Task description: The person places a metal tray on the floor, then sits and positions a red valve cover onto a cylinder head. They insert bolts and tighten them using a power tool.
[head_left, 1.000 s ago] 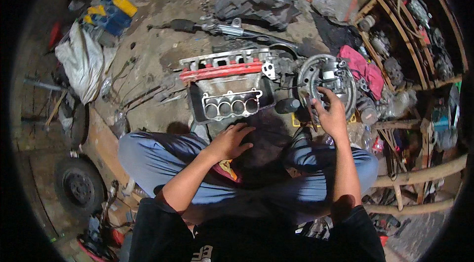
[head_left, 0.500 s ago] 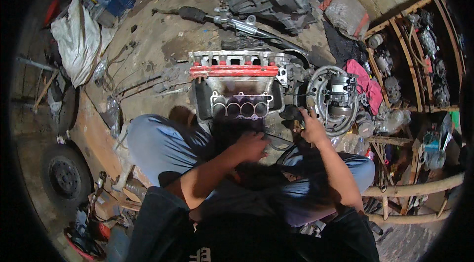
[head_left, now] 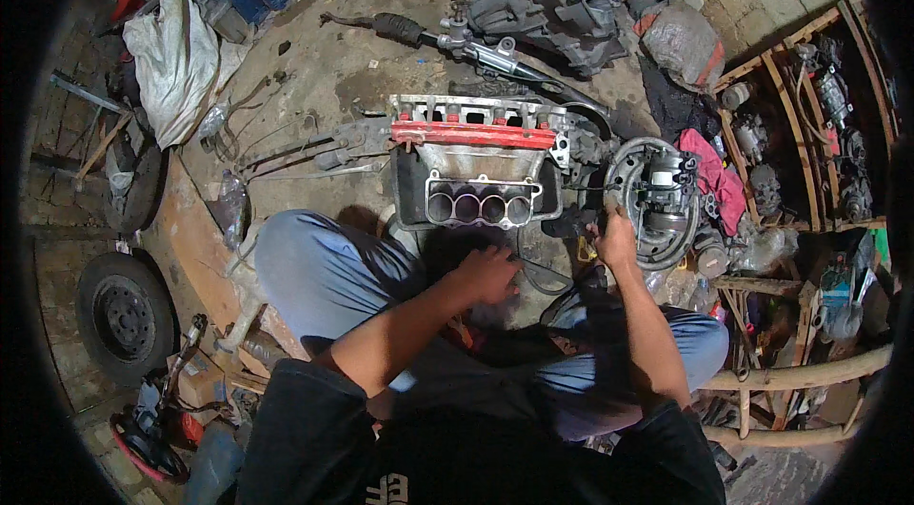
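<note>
Some bare floor [head_left: 328,81] beyond block [head_left: 476,162] | right hand [head_left: 617,240] by round rim [head_left: 624,174]

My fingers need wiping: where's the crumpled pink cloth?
In the head view, the crumpled pink cloth lies at right, between the round grey metal part and the brown wooden shelf.
</note>
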The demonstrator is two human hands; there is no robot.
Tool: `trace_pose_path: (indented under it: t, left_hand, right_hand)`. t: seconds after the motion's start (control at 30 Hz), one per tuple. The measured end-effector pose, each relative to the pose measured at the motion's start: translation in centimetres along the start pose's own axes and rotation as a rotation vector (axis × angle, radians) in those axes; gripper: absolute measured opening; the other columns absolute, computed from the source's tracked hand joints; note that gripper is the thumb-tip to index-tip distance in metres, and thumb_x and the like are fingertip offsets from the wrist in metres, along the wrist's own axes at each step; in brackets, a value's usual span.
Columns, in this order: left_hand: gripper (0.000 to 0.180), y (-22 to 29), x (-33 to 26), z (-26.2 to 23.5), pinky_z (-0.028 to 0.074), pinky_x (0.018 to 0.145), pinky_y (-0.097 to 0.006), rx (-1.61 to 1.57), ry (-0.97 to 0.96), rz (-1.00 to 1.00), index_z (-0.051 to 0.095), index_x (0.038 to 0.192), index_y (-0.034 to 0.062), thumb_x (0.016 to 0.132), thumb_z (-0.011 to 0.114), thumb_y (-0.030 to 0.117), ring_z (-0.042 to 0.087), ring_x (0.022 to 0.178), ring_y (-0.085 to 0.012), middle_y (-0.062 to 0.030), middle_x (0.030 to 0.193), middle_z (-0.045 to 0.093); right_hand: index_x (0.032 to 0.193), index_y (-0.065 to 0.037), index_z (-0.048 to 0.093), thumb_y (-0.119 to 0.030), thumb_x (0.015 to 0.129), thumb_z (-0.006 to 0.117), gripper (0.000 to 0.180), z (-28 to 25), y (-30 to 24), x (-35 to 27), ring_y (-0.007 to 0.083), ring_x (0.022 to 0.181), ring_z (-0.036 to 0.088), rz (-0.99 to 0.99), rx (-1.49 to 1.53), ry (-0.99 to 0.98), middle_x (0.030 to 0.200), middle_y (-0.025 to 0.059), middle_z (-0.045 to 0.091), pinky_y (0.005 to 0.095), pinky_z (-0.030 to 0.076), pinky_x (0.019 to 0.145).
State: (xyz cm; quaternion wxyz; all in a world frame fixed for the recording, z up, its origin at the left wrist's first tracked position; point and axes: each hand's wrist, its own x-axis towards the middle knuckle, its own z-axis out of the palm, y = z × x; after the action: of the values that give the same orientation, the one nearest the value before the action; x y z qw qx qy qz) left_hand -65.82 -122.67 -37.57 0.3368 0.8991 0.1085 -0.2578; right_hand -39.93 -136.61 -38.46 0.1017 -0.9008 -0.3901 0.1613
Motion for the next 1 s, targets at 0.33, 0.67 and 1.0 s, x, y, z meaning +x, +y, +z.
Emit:
trace_pose_path:
  t: [0.33, 0.67, 1.0]
  left_hand:
    - [0.063, -0.4, 0.3, 0.0, 0.040, 0.108, -0.062, 0.005, -0.070, -0.025, 0.047, 0.147, 0.0194, 0.093, 0.064, 0.046, 0.041, 0.139, -0.0441, -0.0195, 0.151, 0.042]
    - [0.064, -0.5, 0.0, -0.2, 0.042, 0.107, -0.060, 0.016, -0.076, -0.035, 0.047, 0.147, 0.0184, 0.093, 0.062, 0.049, 0.042, 0.138, -0.0438, -0.0212, 0.150, 0.042]
    - [0.062, -0.1, 0.4, -0.6, 0.043, 0.106, -0.058, 0.047, -0.055, -0.012, 0.048, 0.146, 0.0184, 0.093, 0.062, 0.048, 0.046, 0.133, -0.0453, -0.0210, 0.149, 0.043]
  right_hand:
    - [0.137, -0.010, 0.052, -0.031, 0.085, 0.077, 0.061, 0.8, -0.6, -2.3, 0.0435, 0.115, 0.061, -0.061, -0.105, -0.188, 0.135, 0.0233, 0.052, 0.0519, 0.053, 0.094]
    - [0.121, 0.003, 0.061, -0.051, 0.097, 0.057, 0.059, -2.0, 1.8, -0.2, 0.0469, 0.113, 0.062, 0.191, 0.070, 0.196, 0.115, 0.0254, 0.066, 0.0512, 0.051, 0.094]
    - [0.121, -0.006, 0.063, -0.014, 0.094, 0.058, 0.028, 4.4, 9.6, -2.5, 0.0419, 0.110, 0.066, 0.405, -0.255, -0.135, 0.120, 0.0201, 0.064, 0.0501, 0.055, 0.091]
